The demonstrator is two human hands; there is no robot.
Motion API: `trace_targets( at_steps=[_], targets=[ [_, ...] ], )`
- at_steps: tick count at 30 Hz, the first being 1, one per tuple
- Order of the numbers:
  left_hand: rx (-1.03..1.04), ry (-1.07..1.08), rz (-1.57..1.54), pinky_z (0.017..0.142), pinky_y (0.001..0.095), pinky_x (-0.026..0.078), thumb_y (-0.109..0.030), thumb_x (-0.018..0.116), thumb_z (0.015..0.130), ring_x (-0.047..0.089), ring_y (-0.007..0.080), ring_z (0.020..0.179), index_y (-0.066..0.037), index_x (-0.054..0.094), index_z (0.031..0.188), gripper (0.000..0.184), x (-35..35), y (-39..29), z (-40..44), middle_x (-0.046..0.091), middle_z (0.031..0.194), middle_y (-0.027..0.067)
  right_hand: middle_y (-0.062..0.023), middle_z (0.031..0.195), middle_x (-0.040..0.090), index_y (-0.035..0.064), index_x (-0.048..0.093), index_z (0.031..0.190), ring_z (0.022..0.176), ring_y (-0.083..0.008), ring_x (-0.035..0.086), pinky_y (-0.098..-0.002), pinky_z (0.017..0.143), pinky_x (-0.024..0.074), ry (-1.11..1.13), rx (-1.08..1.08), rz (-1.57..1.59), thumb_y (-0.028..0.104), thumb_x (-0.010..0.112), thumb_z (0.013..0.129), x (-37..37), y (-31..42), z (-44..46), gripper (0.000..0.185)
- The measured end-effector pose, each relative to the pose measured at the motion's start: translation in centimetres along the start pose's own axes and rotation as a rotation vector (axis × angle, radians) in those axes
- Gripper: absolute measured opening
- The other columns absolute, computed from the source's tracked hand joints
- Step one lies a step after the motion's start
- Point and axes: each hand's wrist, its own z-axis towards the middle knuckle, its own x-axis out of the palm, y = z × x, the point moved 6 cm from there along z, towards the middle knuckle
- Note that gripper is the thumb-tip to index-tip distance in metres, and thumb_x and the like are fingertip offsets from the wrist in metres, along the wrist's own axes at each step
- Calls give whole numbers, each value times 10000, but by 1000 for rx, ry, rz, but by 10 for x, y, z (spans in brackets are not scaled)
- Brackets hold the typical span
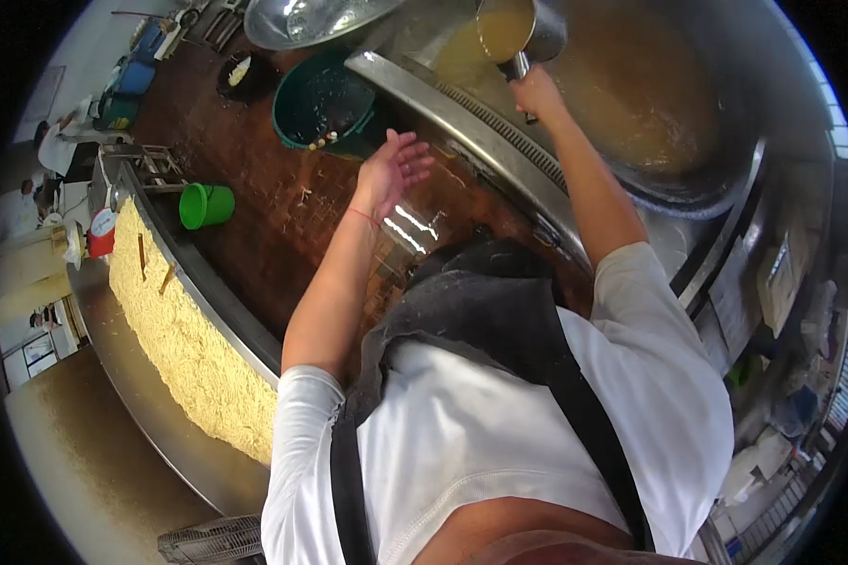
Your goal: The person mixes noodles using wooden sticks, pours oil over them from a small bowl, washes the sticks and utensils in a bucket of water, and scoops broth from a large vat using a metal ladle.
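My right hand (537,92) is closed around the handle of a metal pot (544,36), which holds a brownish-yellow liquid. The pot is over the near side of a big round vat (650,85) of cloudy brown liquid, beside a metal rim with a slotted grate (499,122). My left hand (394,171) hangs in the air over the wet red floor, its fingers apart and nothing in it. A red string is round the left wrist.
A dark green tub (320,99) stands on the floor beyond my left hand. A bright green bucket (206,205) is farther left, near a long trough of yellow crumbly mass (184,339). A person (61,141) is at the far left.
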Motion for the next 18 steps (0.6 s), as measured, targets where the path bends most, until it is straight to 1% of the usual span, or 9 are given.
trace_targets(
  at_steps=[1,2,5,6,9,12,15,16,18],
  targets=[
    [-7,7,-15,944,419,466,-579,408,997,590,273,1094,6,353,1446,740,-2,2,1,543,1315,166,-302,1014,675,-108,491,1150,977,-417,673,-465,850,536,-37,3,-42,270,653,840,1,2,2,515],
    [-3,4,-10,941,419,468,-577,406,999,591,270,1091,6,350,1448,738,0,2,0,543,1314,167,-333,1157,618,-100,490,1150,1098,-437,614,-487,934,499,-9,61,-28,244,631,855,-8,17,-12,474],
    [1,14,-14,935,413,471,-568,405,1001,590,266,1084,7,338,1453,735,3,2,-2,538,1321,174,-304,949,678,-82,483,1117,918,-413,683,-484,827,535,-191,-67,-158,228,593,840,-5,32,-13,430],
    [3,27,-18,944,416,467,-569,405,999,586,271,1094,5,334,1454,736,2,2,-1,532,1332,176,-324,1026,658,-82,477,1125,995,-447,648,-493,868,524,-166,-60,-143,213,599,850,-3,35,-16,422],
    [19,29,-25,953,420,463,-575,415,992,582,277,1105,3,332,1452,743,3,-1,-1,531,1338,183,-323,1038,657,-70,462,1152,988,-446,653,-497,873,523,-166,-78,-172,190,588,860,-1,50,-22,412],
    [19,10,-19,951,425,468,-579,425,988,578,279,1112,6,329,1452,753,6,-6,-4,521,1348,185,-308,1115,644,-54,453,1204,1053,-427,644,-501,891,521,-60,-67,-251,156,550,905,2,63,-24,379],
    [18,1,-20,954,428,470,-575,426,990,574,286,1118,12,325,1452,753,9,-9,-2,515,1353,189,-285,1096,656,-14,446,1221,1018,-435,654,-526,861,523,-97,-129,-305,137,528,920,-1,66,-25,347],
    [22,-3,-9,945,412,466,-564,397,1006,568,279,1120,15,332,1453,734,10,-9,-1,511,1354,183,-280,1082,661,-7,440,1227,1007,-437,656,-531,851,523,-116,-124,-296,150,532,926,-5,61,-26,352],
    [20,14,-17,969,429,465,-565,410,1000,569,291,1128,14,314,1462,747,7,-5,4,510,1356,192,-270,1056,670,7,429,1239,985,-441,660,-540,833,522,-147,-116,-281,175,539,937,-23,52,-40,364]
  ],
)
